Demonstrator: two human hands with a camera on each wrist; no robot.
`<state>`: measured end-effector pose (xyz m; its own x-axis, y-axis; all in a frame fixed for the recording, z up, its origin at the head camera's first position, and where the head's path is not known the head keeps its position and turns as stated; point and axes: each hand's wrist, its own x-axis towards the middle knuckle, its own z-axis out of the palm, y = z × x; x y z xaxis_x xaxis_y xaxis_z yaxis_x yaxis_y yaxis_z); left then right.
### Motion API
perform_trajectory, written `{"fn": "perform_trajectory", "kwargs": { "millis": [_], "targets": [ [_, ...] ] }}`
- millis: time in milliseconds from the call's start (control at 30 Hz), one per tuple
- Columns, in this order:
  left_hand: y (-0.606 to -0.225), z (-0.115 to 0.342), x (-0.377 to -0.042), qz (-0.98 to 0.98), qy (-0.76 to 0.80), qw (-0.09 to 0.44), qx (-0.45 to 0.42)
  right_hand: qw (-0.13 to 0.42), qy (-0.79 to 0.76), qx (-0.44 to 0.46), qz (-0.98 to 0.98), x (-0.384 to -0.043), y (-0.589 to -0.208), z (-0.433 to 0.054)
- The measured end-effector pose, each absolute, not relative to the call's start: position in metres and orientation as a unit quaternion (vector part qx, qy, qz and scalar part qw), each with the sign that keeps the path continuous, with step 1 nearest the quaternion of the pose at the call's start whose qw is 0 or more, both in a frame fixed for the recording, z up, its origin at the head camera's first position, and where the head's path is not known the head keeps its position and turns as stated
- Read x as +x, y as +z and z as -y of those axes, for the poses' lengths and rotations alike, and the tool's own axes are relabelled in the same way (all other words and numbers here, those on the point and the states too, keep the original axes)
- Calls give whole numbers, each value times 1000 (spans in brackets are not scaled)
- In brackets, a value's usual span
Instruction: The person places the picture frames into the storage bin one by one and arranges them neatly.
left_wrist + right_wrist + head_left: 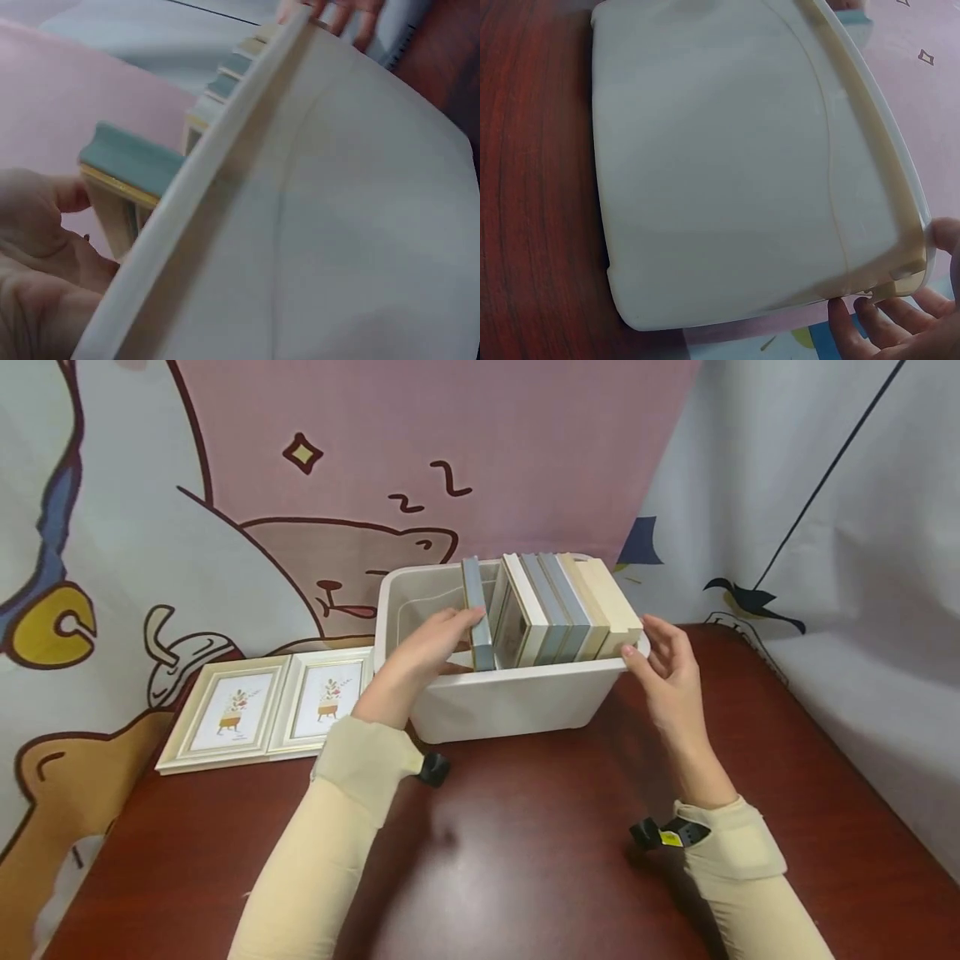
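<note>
A white plastic bin (517, 703) stands on the table with several picture frames upright inside. My left hand (429, 652) reaches over its near-left side and grips a blue-grey picture frame (477, 610), which stands apart to the left of the others. In the left wrist view the thumb and fingers are at that frame's (133, 159) edge, behind the bin's rim. My right hand (670, 670) holds the bin's right rim, thumb on top and fingers curled over the outer side. Beside it lean white, blue-grey and cream frames (566, 606) in a row.
Two cream picture frames (279, 675) with plant-pot prints lie flat side by side on the dark red table (517, 860), left of the bin. A printed cloth (525, 452) hangs right behind the bin.
</note>
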<state>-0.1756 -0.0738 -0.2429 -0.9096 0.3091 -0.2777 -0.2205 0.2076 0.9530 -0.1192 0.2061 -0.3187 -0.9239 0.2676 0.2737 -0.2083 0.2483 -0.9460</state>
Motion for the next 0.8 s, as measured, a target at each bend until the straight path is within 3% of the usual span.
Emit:
{"fn": "perform_trajectory", "kwargs": {
  "millis": [200, 433, 633, 800],
  "targets": [
    [-244, 78, -181, -726, 651, 219, 15, 200, 614, -20, 763, -121, -320, -207],
    [-250, 51, -188, -755, 610, 241, 12, 190, 604, -29, 774, -116, -320, -205],
    [-248, 32, -193, -797, 562, 216, 51, 199, 607, -30, 769, -116, -318, -206],
    [-243, 45, -189, -842, 500, 176, 96, 191, 599, -31, 777, -116, -317, -207]
  ]
}}
